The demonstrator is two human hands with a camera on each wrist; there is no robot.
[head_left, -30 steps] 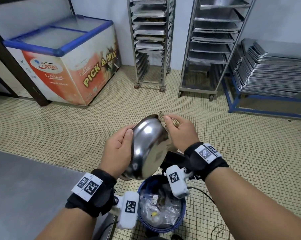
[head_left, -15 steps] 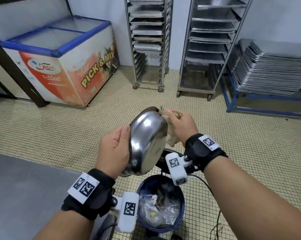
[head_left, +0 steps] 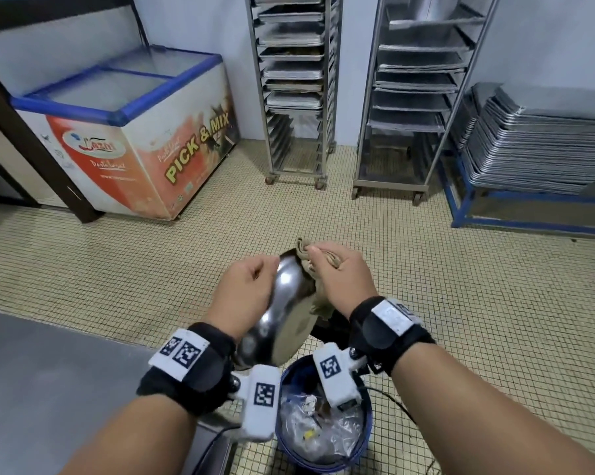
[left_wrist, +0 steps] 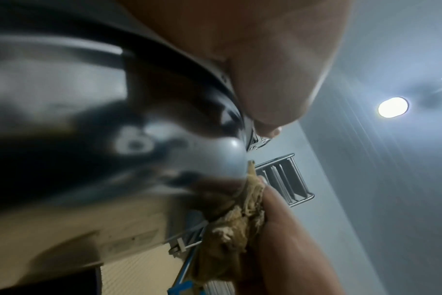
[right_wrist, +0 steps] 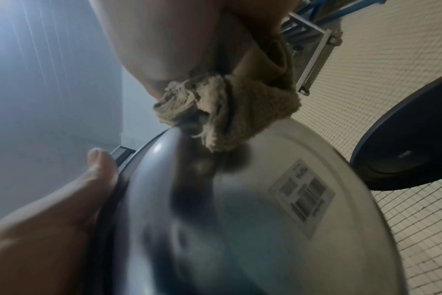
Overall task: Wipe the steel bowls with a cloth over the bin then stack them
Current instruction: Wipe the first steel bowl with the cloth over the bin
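A shiny steel bowl (head_left: 282,310) stands on edge above the blue bin (head_left: 364,440). My left hand (head_left: 244,289) grips its left rim, thumb on the near side. A bunched tan cloth (head_left: 306,258) sits in my right hand (head_left: 340,272), which presses it against the bowl's top right. In the right wrist view the cloth (right_wrist: 230,117) lies on the bowl's outer base (right_wrist: 253,219) near a printed label (right_wrist: 303,197). The left wrist view is filled by the blurred bowl (left_wrist: 114,129) with the cloth (left_wrist: 237,225) at its edge.
The bin holds crumpled plastic waste. A grey steel counter (head_left: 49,389) lies at the lower left. Further off stand a chest freezer (head_left: 135,138), two tray racks (head_left: 296,90) and a stack of trays (head_left: 542,138) on a blue frame. Tiled floor surrounds the bin.
The bowl has turned more edge-on and dropped a little towards the bin. My left hand has rolled over its rim, and the right hand keeps rubbing the cloth along the top.
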